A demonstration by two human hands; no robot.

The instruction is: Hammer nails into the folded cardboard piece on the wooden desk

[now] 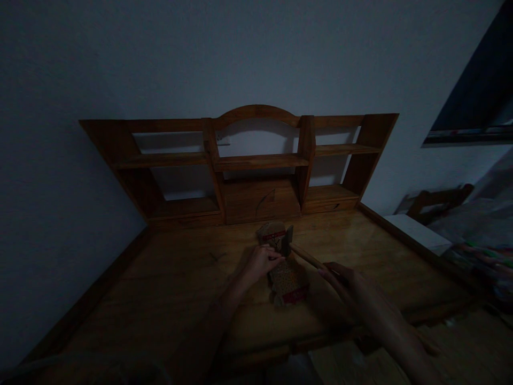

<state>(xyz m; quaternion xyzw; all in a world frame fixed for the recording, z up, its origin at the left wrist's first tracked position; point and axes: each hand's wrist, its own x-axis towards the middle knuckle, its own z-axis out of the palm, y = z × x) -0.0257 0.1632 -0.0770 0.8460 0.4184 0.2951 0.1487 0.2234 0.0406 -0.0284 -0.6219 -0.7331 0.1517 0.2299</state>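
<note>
My right hand (347, 280) is closed around the wooden handle of a hammer (308, 256), which slants up and left. Its dark head (287, 241) is over a crumpled brown cardboard piece (294, 280) with red printed bands, lying on the wooden desk. Close to the head, my left hand (264, 261) rests at the left side of the cardboard, fingers pinched together. The dim light hides what, if anything, is between those fingertips.
A wooden shelf unit (260, 160) with open compartments stands along the back of the desk (180, 278), against the wall. A white box (419, 232) and a chair back (441, 200) are beyond the right edge, near a plastic-covered heap (476, 230).
</note>
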